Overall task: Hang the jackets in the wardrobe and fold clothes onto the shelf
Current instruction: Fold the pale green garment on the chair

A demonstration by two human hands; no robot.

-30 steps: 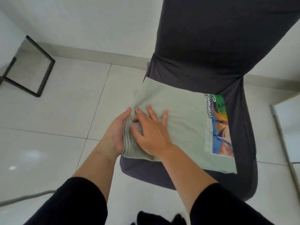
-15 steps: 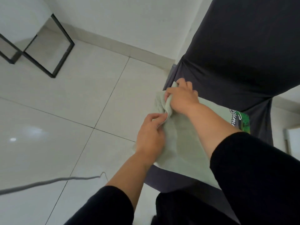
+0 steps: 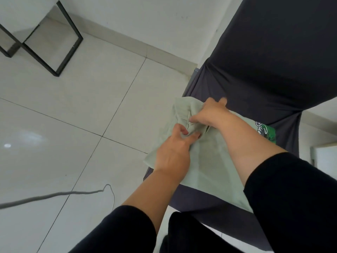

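A pale green shirt [image 3: 209, 161] lies folded on the seat of a dark covered chair [image 3: 264, 70]. The left hand [image 3: 173, 152] pinches a bunched fold near the shirt's far left edge, fingers curled into the cloth. Just beyond it, the right hand [image 3: 209, 114] grips the same bunch, fingers curled. A grey cord [image 3: 54, 195] lies on the tiled floor [image 3: 73, 106] at near left.

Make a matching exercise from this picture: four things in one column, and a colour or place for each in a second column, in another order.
Things:
1. T-shirt
2. chair cover
3. cord
4. metal frame

Descriptions:
A. black, by the wall
B. pale green, on the chair seat
C. grey, lying on the floor tiles
D. dark grey, stretched over the chair

Pairs: 1-B, 2-D, 3-C, 4-A
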